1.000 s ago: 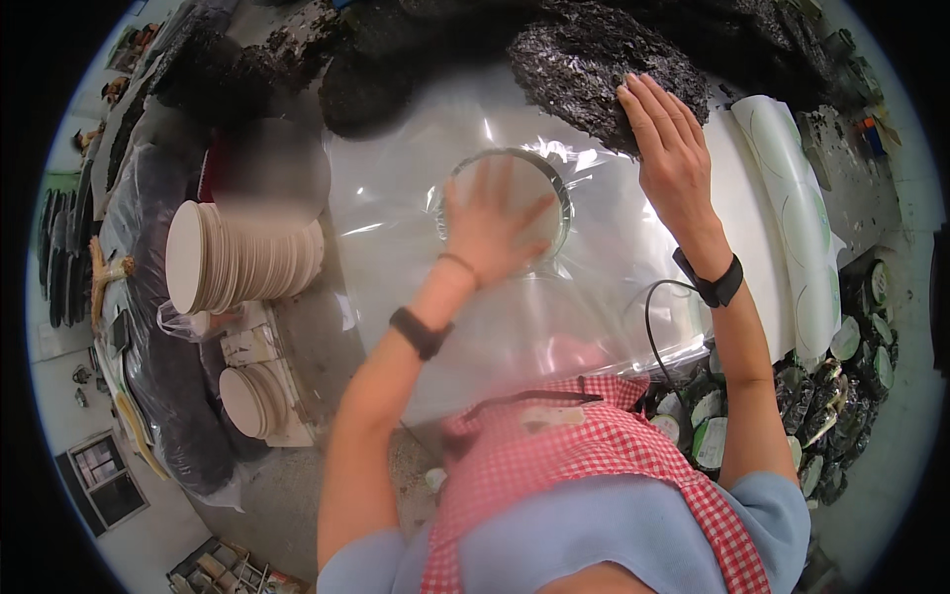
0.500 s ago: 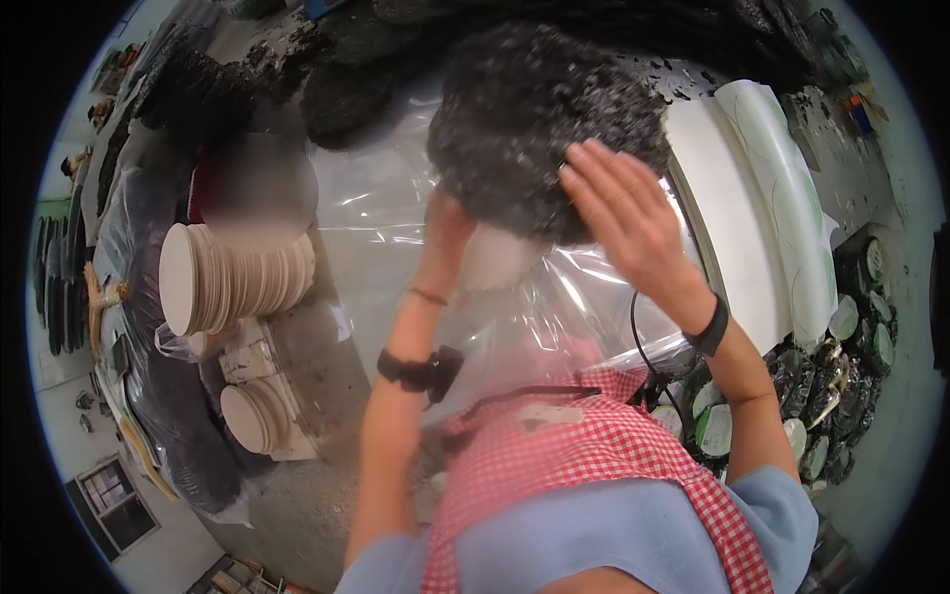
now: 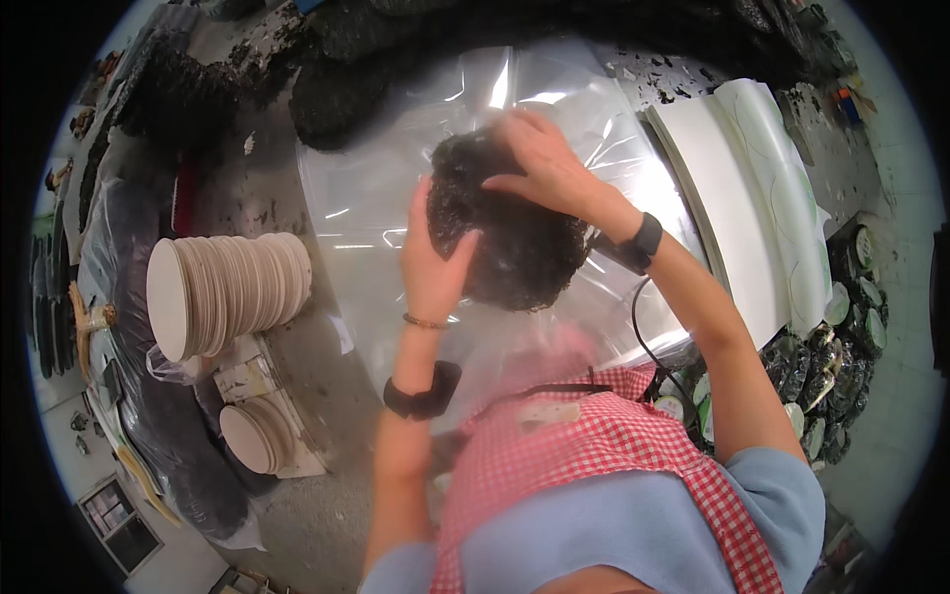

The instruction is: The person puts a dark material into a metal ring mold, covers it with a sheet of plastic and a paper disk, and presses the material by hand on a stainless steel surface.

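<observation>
A round black cake of dried seaweed lies over clear plastic sheeting in front of me. My left hand grips its left side, fingers along the edge and thumb on the upper face. Across the far right part curls my right hand, its thumb on the seaweed and its fingers by the far rim, slightly blurred. Under and around the cake spreads the shiny clear plastic sheeting. Whatever lies directly beneath the cake is hidden.
At left lie a long stack of pale round discs and a smaller stack. White sheets and a roll of clear film are at right, beside wrapped black packs. Dark seaweed is heaped at the far side.
The seaweed cake was raised and tilted farther away, with a pale disc showing below it. Now it is lower and nearer, the disc out of sight, and my right hand has shifted left across it.
</observation>
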